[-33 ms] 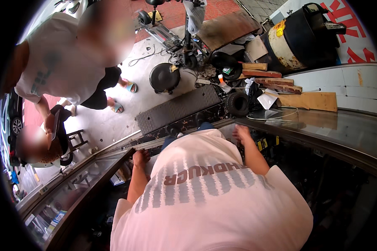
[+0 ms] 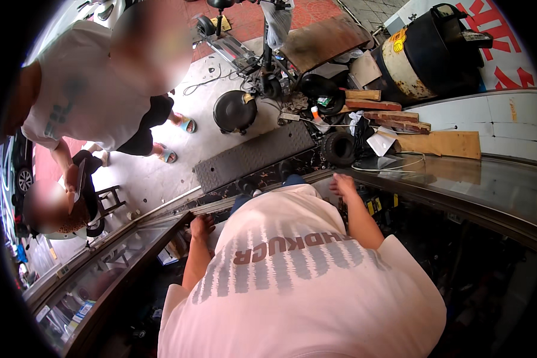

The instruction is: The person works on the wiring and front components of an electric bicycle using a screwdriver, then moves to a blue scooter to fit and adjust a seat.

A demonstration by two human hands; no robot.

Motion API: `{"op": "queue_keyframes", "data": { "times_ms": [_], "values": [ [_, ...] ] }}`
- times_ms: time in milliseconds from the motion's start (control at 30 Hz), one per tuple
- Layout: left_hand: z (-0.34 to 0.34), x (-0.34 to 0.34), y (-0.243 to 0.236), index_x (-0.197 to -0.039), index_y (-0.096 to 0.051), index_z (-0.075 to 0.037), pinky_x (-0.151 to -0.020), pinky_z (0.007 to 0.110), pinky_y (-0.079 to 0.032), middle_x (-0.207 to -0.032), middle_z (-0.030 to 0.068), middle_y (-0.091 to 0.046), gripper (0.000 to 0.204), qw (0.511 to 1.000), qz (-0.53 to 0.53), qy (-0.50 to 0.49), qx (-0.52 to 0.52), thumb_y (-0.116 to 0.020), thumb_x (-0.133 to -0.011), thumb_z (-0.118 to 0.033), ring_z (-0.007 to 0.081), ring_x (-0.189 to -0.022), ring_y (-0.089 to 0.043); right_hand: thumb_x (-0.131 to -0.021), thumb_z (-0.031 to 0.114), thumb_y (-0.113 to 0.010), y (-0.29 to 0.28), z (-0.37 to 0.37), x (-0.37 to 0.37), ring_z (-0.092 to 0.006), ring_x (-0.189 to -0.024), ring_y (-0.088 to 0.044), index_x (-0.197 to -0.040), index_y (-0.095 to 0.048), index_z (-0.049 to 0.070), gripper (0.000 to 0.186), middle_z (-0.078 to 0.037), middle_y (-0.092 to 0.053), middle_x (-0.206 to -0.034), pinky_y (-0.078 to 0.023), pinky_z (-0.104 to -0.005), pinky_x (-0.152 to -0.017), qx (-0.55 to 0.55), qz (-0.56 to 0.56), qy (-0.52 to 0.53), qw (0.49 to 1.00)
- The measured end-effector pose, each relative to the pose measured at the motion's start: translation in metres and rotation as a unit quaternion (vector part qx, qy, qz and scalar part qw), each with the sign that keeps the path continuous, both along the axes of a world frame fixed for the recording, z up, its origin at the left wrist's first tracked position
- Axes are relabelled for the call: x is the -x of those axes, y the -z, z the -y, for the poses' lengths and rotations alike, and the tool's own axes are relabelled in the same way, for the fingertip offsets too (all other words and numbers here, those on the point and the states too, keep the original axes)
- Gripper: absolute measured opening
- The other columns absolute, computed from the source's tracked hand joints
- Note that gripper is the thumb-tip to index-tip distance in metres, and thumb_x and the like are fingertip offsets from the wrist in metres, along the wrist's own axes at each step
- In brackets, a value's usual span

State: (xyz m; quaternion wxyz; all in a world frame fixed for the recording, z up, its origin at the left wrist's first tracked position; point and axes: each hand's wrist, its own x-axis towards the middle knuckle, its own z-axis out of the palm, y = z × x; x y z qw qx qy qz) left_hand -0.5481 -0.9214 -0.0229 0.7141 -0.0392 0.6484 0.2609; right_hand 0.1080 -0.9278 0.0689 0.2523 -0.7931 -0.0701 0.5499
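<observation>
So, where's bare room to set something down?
Pale floor between the round black object and a person's blue sandals; maybe also the glass counter right of the white cable. Crowded beyond your right hand, around the small tire and stacked planks.

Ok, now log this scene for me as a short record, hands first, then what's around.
Left hand: nothing seen in it; near the end of a glass display case
Right hand: fingers loosely curled, nothing seen in it; near the inner end of a glass-topped counter
Floor ahead: ridged ramp plate, with a round black stool beyond it
Ahead, right: small black tire, stacked wood pieces, rusty drum
Ahead, left: standing person in a white shirt
</observation>
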Motion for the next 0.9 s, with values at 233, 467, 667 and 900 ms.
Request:
{"op": "queue_keyframes", "data": {
  "times_ms": [233,467,667,900],
  "values": [
    [0.022,-0.038,-0.021,-0.136,-0.056,-0.009,-0.081,0.051,-0.057,-0.110,0.0127,-0.072,0.041,0.995,-0.091,-0.035,0.036,-0.053,-0.100,-0.028,0.0304,-0.091,-0.070,-0.102,0.041,-0.060,-0.028,-0.051,-0.003,-0.0169,-0.077,-0.070,-0.114,-0.069,0.008,0.036,-0.006,-0.074,-0.096,-0.052,-0.0317,-0.062,-0.022,0.040,-0.070,0.996],
    [0.049,-0.038,-0.013,-0.132,-0.058,-0.009,-0.082,0.050,-0.057,-0.106,0.0120,-0.073,0.039,0.996,-0.085,0.019,-0.015,-0.055,-0.099,-0.029,0.0297,-0.091,-0.070,-0.102,0.046,-0.059,0.007,0.008,-0.038,-0.0226,-0.076,-0.069,-0.110,-0.066,0.008,0.039,-0.010,-0.074,-0.098,-0.052,-0.0387,-0.064,0.093,0.016,-0.026,0.995],
    [0.035,-0.061,-0.034,-0.131,-0.059,-0.008,-0.083,0.049,-0.057,-0.106,0.0123,-0.073,0.039,0.997,-0.070,0.004,0.021,-0.055,-0.098,-0.029,0.0301,-0.093,-0.070,-0.102,0.046,-0.058,0.015,0.039,-0.053,-0.0251,-0.077,-0.070,-0.109,-0.064,0.009,0.038,-0.012,-0.073,-0.099,-0.052,-0.0404,-0.065,0.122,0.022,0.002,0.992],
    [0.009,-0.061,-0.032,-0.134,-0.056,-0.006,-0.085,0.048,-0.056,-0.113,0.0137,-0.072,0.042,0.994,-0.105,-0.003,0.043,-0.054,-0.099,-0.028,0.0303,-0.096,-0.070,-0.101,0.044,-0.061,0.019,0.013,-0.057,-0.0216,-0.075,-0.069,-0.108,-0.064,0.008,0.036,-0.010,-0.072,-0.095,-0.052,-0.0349,-0.061,0.056,0.002,0.010,0.998]
  ]
}}
